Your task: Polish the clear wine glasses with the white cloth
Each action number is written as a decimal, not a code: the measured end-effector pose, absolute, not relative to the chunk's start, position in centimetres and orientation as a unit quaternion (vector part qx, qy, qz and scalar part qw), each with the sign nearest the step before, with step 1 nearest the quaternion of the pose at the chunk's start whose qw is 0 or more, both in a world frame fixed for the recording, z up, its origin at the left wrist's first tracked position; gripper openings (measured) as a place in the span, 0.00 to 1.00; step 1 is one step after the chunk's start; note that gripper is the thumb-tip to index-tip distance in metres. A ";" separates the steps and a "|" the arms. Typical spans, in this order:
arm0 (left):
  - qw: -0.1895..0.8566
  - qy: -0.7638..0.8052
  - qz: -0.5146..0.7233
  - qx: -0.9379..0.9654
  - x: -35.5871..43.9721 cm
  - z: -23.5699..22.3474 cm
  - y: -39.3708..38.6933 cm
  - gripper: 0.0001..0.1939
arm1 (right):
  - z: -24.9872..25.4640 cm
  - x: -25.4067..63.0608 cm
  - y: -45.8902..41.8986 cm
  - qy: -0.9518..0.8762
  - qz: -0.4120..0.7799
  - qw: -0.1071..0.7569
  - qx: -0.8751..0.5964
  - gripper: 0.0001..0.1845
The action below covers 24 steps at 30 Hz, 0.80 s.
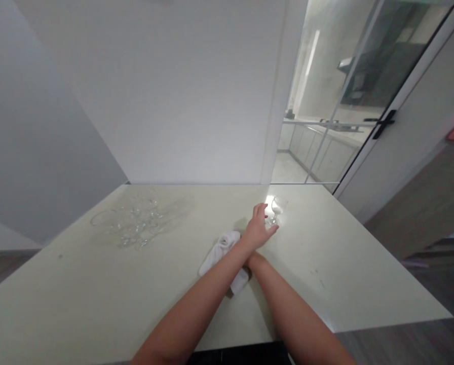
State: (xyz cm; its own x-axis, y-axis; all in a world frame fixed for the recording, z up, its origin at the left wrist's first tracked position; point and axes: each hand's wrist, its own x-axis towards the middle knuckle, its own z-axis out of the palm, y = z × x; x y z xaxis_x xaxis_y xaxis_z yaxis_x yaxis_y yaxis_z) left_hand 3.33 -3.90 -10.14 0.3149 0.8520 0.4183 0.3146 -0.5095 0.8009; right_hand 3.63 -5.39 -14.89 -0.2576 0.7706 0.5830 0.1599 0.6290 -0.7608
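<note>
My left hand reaches across to the right with thumb and fingers spread apart. Just beyond its fingertips stands a small clear stemmed glass, its foot close to the gap between thumb and fingers; whether they touch is unclear. My left forearm crosses over my right wrist. The right hand's fingers are hidden behind that forearm, beside a folded white cloth. The cloth lies on the table, partly covered by the arms, and whether the right hand grips it does not show.
Several clear glass pieces are clustered on the left of the table, their outlines hard to separate. A pale wall panel rises at the table's back edge. A glazed door with a black handle stands at the right.
</note>
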 end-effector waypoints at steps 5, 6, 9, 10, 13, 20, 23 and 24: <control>0.050 0.342 0.462 0.816 -3.9 -7.5 -8.7 0.29 | -15.8 3.8 -4.8 -0.613 0.491 0.580 -0.218 0.10; 0.002 0.362 0.481 0.798 -5.8 -7.0 -8.8 0.28 | -15.9 3.9 -4.8 -0.627 0.509 0.547 -0.222 0.09; -0.121 0.439 0.563 0.690 -11.5 -6.2 -7.8 0.28 | -16.3 4.4 -4.6 -0.701 0.465 0.456 -0.290 0.06; -0.158 0.463 0.588 0.644 -13.4 -6.3 -7.2 0.30 | -16.4 4.5 -4.5 -0.727 0.434 0.420 -0.327 0.06; -0.247 0.517 0.641 0.511 -18.1 -7.2 -5.8 0.32 | -16.5 4.6 -4.5 -0.763 0.364 0.354 -0.399 0.08; -0.245 0.584 0.649 0.422 -21.1 -8.6 -5.5 0.38 | -16.8 4.9 -4.6 -0.780 0.341 0.345 -0.397 0.10; -0.246 0.595 0.661 0.386 -21.2 -8.7 -5.5 0.38 | -17.0 5.1 -4.7 -0.774 0.346 0.353 -0.395 0.12; -0.241 0.600 0.667 0.369 -21.3 -8.8 -5.5 0.38 | -17.0 5.1 -4.8 -0.773 0.347 0.355 -0.395 0.13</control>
